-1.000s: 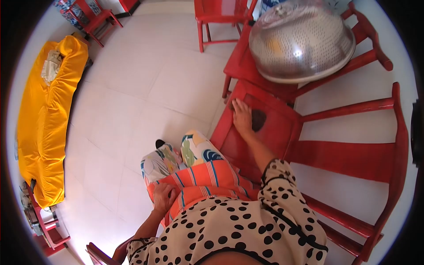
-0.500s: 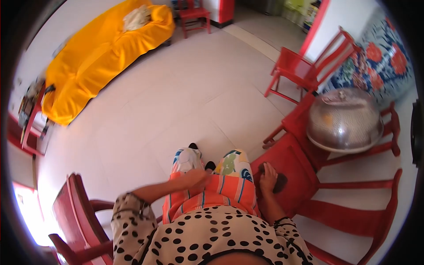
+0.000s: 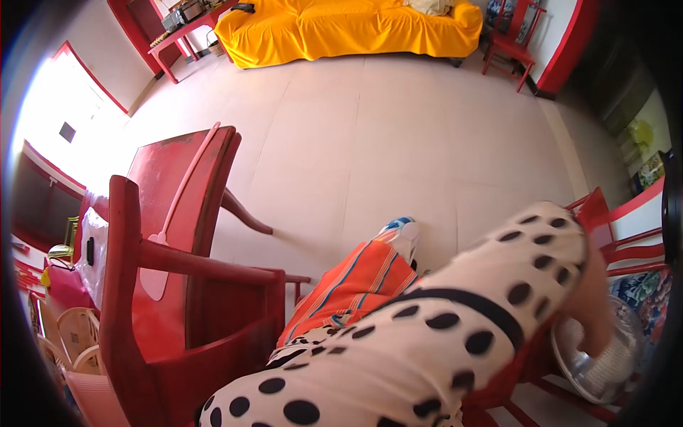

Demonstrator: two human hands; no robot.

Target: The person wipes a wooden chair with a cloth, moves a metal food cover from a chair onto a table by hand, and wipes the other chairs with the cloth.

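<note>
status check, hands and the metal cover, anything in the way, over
Right hand blurred against the metal cover, grip unclear. Left hand out of view. Spotted sleeve fills the foreground.

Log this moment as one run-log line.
hand blurred, near metal dome | contact and grip unclear | pink swatter behind red armrest | yellow-covered sofa beyond

The only view, head-worn, looks forward and down past a close polka-dot sleeve [image 3: 455, 317] across the tiled floor [image 3: 356, 135] toward the farther yellow-covered sofa [image 3: 341, 28].
</note>
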